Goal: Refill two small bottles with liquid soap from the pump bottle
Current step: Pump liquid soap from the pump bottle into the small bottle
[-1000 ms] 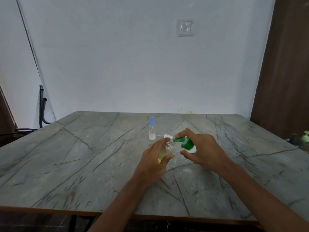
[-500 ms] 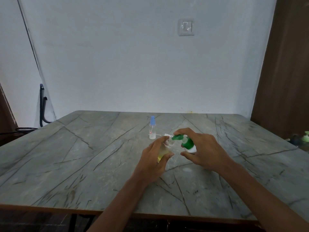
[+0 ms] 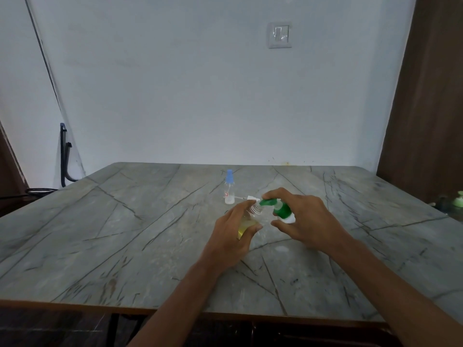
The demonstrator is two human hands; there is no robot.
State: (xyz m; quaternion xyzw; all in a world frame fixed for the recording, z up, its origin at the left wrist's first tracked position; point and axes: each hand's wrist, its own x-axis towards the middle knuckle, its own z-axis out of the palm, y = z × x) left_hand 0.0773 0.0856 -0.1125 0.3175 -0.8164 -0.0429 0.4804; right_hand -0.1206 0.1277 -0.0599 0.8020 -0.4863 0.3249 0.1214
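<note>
Head view: left hand (image 3: 233, 236) gripping small bottle (image 3: 248, 222), right hand (image 3: 305, 221) clasping pump bottle (image 3: 281, 210), we are risking the spout (image 3: 266, 202) slipping away from it.

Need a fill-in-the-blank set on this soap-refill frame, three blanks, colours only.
1. The left hand holds an uncapped small bottle with ____ liquid in it.
2. The right hand grips the pump bottle, whose pump head is ____.
3. The second bottle stands upright on the table under a ____ cap.

Missing words: yellow; green; blue.
</note>
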